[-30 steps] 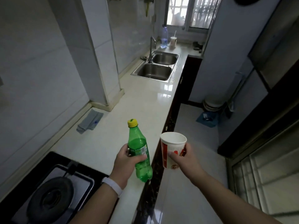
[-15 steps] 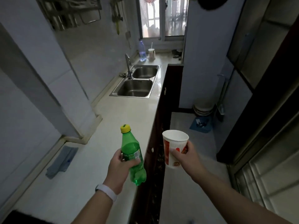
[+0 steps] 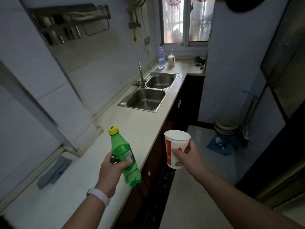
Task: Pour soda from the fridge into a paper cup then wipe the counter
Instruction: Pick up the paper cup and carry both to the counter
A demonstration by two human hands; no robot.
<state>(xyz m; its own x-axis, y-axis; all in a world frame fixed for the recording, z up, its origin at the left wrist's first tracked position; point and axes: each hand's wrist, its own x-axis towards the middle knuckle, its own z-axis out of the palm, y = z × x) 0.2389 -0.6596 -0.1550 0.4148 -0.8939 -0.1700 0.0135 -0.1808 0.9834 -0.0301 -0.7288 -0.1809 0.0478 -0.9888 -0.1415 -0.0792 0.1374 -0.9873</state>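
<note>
Head view.

Bottle [image 3: 124, 156]: green translucent plastic, yellow cap screwed on, printed label band at mid-body, partly covered by fingers. Long axis near upright, tilted so the cap leans up and to the left and the base points down and to the right. Green liquid shows through the wall; the level cannot be told. Position: in the air over the front edge of the bench [image 3: 92, 162], not touching it. Left hand [image 3: 112, 171] wrapped around the label band, thumb across the front, clenched on the bottle. White band [image 3: 99, 195] on that wrist.

Cup [image 3: 177, 148]: white paper with red and orange print down the side, mouth wide, tapering to the base. Upright, mouth up, slightly tilted. The visible inside wall is white and looks empty; the bottom is not seen. Position: in the air beyond the bench edge, over the floor [image 3: 189, 195], level with the bottle and to its right, apart from it. Right hand [image 3: 188, 156] grasps it from the right side, fingers on the printed wall.

Bench: pale, glossy, running away along the left wall, dark cabinet fronts below.

Cloth [image 3: 54, 172]: grey-blue, folded, lying flat on the bench against the left wall, well apart from the bottle.

Sink [image 3: 148, 93]: steel, two basins, both appear empty, tap at the wall side.

Far end of bench: clear water bottle [image 3: 161, 58], upright; just beside it a lidded cup with straw [image 3: 171, 60].
</note>
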